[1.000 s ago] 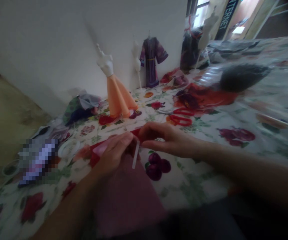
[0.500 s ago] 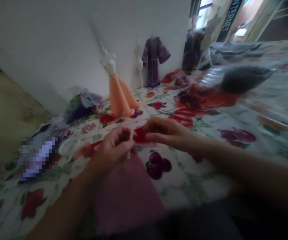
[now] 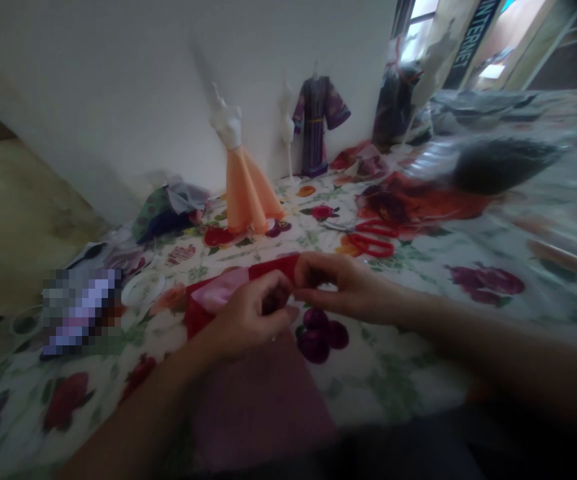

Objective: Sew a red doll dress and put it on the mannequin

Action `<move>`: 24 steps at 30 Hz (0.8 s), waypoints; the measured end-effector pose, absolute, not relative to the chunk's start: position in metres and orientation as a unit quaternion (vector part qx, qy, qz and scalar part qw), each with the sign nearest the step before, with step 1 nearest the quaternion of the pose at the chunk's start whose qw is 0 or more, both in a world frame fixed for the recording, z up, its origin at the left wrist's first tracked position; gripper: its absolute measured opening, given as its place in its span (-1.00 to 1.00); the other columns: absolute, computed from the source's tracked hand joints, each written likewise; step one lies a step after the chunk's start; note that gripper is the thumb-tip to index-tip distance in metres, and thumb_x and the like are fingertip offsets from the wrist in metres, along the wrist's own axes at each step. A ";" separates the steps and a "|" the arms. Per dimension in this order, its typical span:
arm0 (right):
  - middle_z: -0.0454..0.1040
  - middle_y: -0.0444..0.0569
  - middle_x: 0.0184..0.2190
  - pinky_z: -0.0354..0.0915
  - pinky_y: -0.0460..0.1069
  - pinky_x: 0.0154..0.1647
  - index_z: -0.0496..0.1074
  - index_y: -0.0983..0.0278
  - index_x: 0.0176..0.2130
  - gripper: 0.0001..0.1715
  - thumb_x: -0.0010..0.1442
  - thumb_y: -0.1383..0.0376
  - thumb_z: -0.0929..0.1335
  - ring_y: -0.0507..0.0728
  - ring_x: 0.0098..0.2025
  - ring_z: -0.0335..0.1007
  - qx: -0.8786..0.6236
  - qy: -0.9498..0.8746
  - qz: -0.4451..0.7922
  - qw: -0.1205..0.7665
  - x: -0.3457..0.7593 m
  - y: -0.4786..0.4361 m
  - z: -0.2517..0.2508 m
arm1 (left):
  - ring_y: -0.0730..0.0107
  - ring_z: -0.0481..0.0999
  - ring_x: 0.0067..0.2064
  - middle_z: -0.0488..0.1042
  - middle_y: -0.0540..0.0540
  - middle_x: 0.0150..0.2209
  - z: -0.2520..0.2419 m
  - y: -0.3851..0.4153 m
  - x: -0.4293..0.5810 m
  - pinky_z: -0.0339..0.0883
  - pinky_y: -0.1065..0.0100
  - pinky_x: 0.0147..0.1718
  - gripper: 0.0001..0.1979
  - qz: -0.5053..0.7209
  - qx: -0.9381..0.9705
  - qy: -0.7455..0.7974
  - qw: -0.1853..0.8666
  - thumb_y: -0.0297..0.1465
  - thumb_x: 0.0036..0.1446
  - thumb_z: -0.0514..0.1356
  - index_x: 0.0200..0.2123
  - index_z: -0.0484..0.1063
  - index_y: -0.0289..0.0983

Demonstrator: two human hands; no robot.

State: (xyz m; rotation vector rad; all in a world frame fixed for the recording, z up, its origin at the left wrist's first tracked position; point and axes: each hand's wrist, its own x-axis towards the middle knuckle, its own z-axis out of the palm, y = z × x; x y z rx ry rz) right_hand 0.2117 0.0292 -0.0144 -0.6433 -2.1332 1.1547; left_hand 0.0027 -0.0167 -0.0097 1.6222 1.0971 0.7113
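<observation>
Head view, the only one. Just below the centre of the frame: left hand (image 3: 253, 313), fingers bent inward, thumb close to the fingertips. Immediately right: right hand (image 3: 355, 287), fingers curled, tips very near the left fingertips, perhaps touching. Impossible to tell, for either hand, whether gripping or merely curled; too dim and blurred at the tips.

Beneath and around both hands: red cloth (image 3: 273, 265) slanting behind the left hand, light pink cloth (image 3: 215, 293) seemingly on top of it, and dusky pink cloth (image 3: 263, 400) spread down to bottom centre, all on the floral tablecloth (image 3: 398, 373).

Progress, as a judgement: handwork apparently partway, with no finished garment visible under the hands and no joined edge discernible. Amount left: not to be told from here.

Already dressed, at upper centre: dress form (image 3: 228, 127) with orange skirt (image 3: 251, 193). Farther right: bare form (image 3: 287, 120) just beside purple robe (image 3: 314, 123). Right of centre, apart from both hands: red-handled scissors (image 3: 353, 238), with orange-red cloth (image 3: 428, 200) beyond. At upper right: dark bundle (image 3: 503, 163), apparently in clear plastic.
</observation>
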 end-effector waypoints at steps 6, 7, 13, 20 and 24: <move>0.35 -0.16 -0.44 0.23 -0.08 -0.41 0.32 0.27 -0.34 -0.80 0.27 0.26 0.40 0.00 -0.42 0.25 -0.243 -0.801 0.432 0.336 0.214 0.031 -0.012 | 0.54 0.24 -0.54 0.25 0.11 -0.50 -0.007 -0.017 0.003 0.15 0.45 -0.58 -0.79 0.303 0.664 0.459 0.507 -0.27 0.17 0.30 -0.32 0.33 -0.24; 0.35 -0.16 -0.44 0.23 -0.08 -0.41 0.32 0.27 -0.33 -0.79 0.27 0.25 0.41 0.00 -0.42 0.25 -0.245 -0.799 0.432 0.339 0.214 0.031 -0.013 | 0.53 0.24 -0.53 0.24 0.11 -0.50 -0.007 -0.017 0.003 0.15 0.45 -0.57 -0.78 0.304 0.666 0.459 0.503 -0.27 0.17 0.30 -0.31 0.34 -0.24; 0.37 -0.15 -0.40 0.24 -0.08 -0.39 0.32 0.26 -0.30 -0.77 0.26 0.21 0.43 0.01 -0.38 0.27 -0.238 -0.816 0.405 0.338 0.211 0.032 -0.019 | 0.51 0.23 -0.49 0.25 0.09 -0.48 -0.011 -0.017 0.003 0.11 0.43 -0.52 -0.81 0.299 0.683 0.446 0.496 -0.27 0.20 0.29 -0.28 0.37 -0.24; 0.39 -0.15 -0.42 0.23 -0.08 -0.38 0.33 0.26 -0.35 -0.84 0.26 0.31 0.40 0.00 -0.40 0.29 -0.233 -0.838 0.357 0.340 0.211 0.029 -0.016 | 0.51 0.24 -0.48 0.27 0.09 -0.46 -0.011 -0.016 0.003 0.12 0.42 -0.52 -0.76 0.297 0.674 0.450 0.505 -0.23 0.19 0.30 -0.23 0.38 -0.25; 0.41 -0.15 -0.41 0.25 -0.08 -0.36 0.34 0.26 -0.35 -0.85 0.23 0.34 0.40 0.00 -0.39 0.32 -0.228 -0.843 0.338 0.351 0.212 0.028 -0.013 | 0.50 0.26 -0.48 0.29 0.08 -0.46 -0.010 -0.016 0.003 0.13 0.41 -0.51 -0.74 0.303 0.670 0.452 0.504 -0.20 0.20 0.29 -0.21 0.40 -0.25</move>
